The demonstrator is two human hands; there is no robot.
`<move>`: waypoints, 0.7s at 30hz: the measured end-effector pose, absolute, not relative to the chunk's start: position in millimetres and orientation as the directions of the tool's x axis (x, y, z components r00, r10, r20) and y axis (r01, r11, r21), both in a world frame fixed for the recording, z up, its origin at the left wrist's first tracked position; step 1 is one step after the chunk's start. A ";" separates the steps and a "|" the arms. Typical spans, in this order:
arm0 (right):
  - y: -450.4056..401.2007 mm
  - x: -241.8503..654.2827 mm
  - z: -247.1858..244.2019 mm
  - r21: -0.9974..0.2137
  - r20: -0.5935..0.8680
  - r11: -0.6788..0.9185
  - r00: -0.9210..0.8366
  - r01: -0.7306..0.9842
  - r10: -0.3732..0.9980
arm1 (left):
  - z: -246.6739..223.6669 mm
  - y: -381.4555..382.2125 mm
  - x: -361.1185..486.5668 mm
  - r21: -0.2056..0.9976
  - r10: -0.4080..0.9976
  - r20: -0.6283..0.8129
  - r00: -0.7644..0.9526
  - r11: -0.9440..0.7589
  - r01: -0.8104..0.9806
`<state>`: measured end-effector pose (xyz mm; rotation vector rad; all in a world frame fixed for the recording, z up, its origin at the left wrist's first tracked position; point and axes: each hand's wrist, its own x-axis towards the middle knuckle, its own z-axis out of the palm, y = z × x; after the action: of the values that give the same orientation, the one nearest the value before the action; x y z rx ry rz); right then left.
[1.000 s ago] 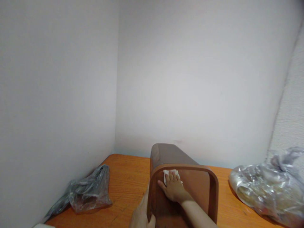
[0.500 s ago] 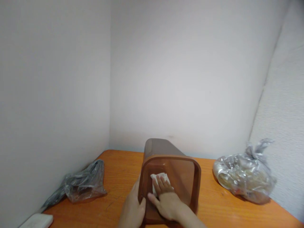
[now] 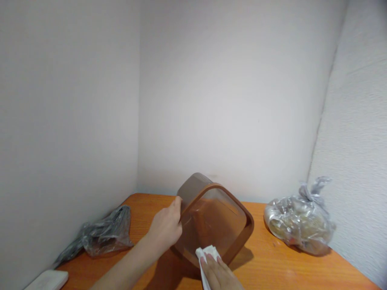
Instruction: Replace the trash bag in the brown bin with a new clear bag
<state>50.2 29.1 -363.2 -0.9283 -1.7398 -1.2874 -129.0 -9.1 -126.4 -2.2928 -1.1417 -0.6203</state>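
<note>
A brown translucent bin (image 3: 217, 217) lies tilted on its side, turned on a corner, its mouth facing me. My left hand (image 3: 167, 225) grips its rim at the left side, fingers wrapped over the edge. At the lower part of the opening, my right hand (image 3: 216, 274) holds a folded white tissue (image 3: 208, 253) against the bin's rim. Part of the right hand is cut off by the bottom of the view.
The bin is over an orange wooden table (image 3: 287, 268). On the right sits a knotted clear plastic bag (image 3: 299, 221) with things inside. A crumpled grey plastic bag (image 3: 105, 231) lies at the left wall, near a white object (image 3: 50, 280).
The bin has rolled onto a corner. My left hand has moved up along the rim, and my right hand with the tissue has come from inside the bin down to its near edge.
</note>
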 end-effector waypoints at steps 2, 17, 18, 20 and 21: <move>28.2 53.8 -361.9 0.469 0.870 0.192 -0.489 0.862 0.067 | -112.8 -14.0 -123.1 -0.320 0.582 0.576 0.574 -0.486 0.813; 64.7 8.9 -368.0 0.248 0.931 0.441 -0.338 0.863 0.136 | -96.3 -21.9 -72.3 -0.269 0.514 0.584 0.628 -0.608 0.747; 63.3 10.8 -367.6 0.238 0.924 0.448 -0.343 0.862 0.168 | -97.1 -21.5 -70.6 -0.257 0.504 0.594 0.627 -0.620 0.741; 60.3 15.6 -366.1 0.261 0.902 0.447 -0.382 0.855 0.204 | -98.3 -20.6 -70.1 -0.234 0.483 0.613 0.625 -0.645 0.728; 59.3 18.0 -365.4 0.285 0.889 0.439 -0.406 0.852 0.211 | -99.4 -19.8 -71.8 -0.226 0.471 0.621 0.626 -0.657 0.719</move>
<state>18.0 59.3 -365.4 -0.9012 -1.8688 -0.9818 -71.8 -19.8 -99.4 -2.3910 -0.9385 -0.7275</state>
